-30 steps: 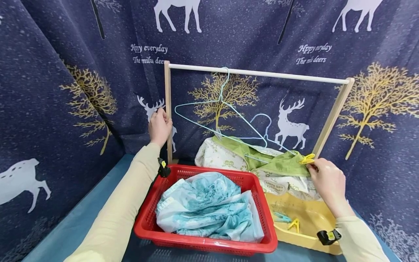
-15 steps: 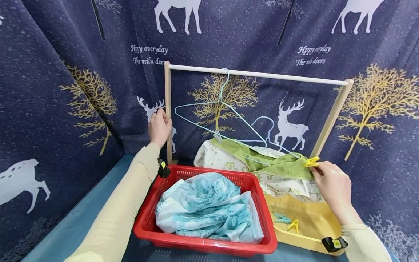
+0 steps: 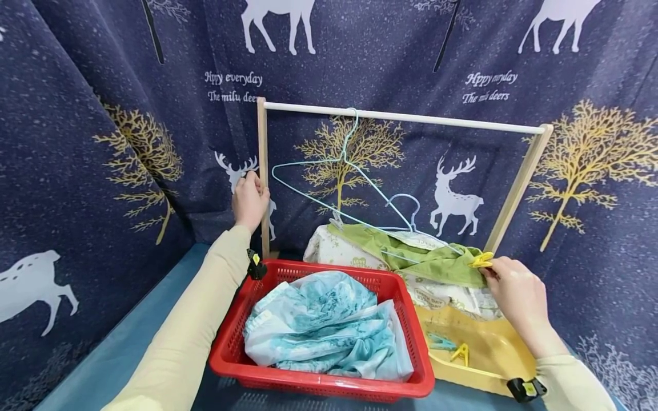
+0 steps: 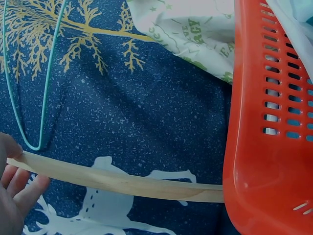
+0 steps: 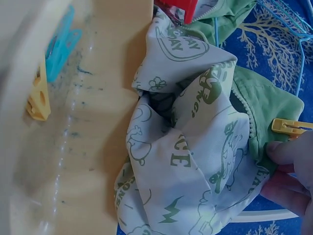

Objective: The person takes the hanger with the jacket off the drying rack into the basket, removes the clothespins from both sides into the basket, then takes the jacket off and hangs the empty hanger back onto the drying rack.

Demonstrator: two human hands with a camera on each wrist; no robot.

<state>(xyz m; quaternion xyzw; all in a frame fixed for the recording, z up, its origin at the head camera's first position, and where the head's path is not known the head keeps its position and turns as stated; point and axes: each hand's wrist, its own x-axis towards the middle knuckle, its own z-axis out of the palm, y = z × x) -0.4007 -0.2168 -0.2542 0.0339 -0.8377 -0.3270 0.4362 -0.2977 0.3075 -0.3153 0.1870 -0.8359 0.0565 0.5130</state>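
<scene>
With curled fingers, my left hand grips the left wooden post of a small clothes rack. My right hand pinches the green shoulder area of a green-and-white printed zip jacket, thumb in front and fingers partly hidden behind the cloth. Right above that thumb, a yellow clothespin is clipped on the green fabric. A pale blue hanger sits inside the jacket, its hook standing up free of the rail. At the jacket's far left end is a clear-looking clothespin.
From the white rail hangs a bare light-blue hanger. A red basket with blue-and-white clothing stands in front. To its right, a yellow tub holds a teal clothespin and a yellow one.
My right hand has moved slightly down, and the jacket's green end with its clothespin has sunk a little. The jacket hanger's hook has shifted left and down. My left hand stays on the post.
</scene>
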